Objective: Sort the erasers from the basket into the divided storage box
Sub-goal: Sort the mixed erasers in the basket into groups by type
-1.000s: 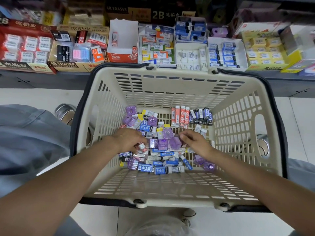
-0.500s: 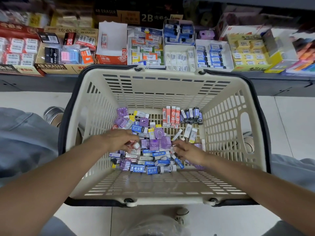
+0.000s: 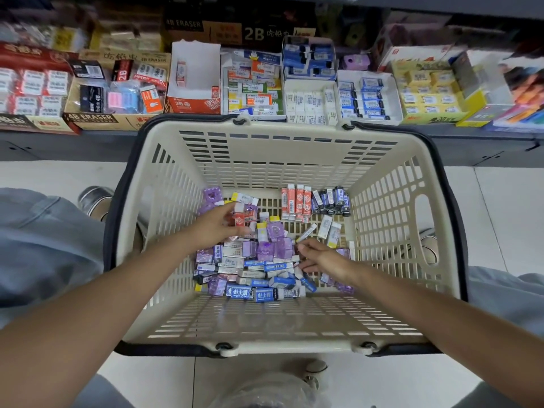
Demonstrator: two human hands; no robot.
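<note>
A cream basket point(image 3: 391, 231) with dark handles holds a loose pile of erasers point(image 3: 259, 260) in purple, blue and white. Against its far wall stand a row of orange-red erasers point(image 3: 295, 203) and a row of dark blue erasers point(image 3: 331, 200). My left hand point(image 3: 216, 229) is over the far left of the pile and pinches an orange-red eraser point(image 3: 239, 220). On the pile's right edge lies my right hand point(image 3: 319, 257), fingers bent among the erasers; a hold is not visible. A white divided box point(image 3: 337, 95) with white and blue erasers sits on the shelf behind.
The shelf beyond the basket carries several eraser cartons, among them an orange 2B box point(image 3: 192, 104) and a yellow box point(image 3: 429, 116). Grey trouser legs point(image 3: 44, 245) and a shoe point(image 3: 94, 198) flank the basket on the tiled floor.
My left hand has lifted from the pile's left side and moved toward the far wall with an orange-red eraser. My right hand has stayed at the pile's right edge.
</note>
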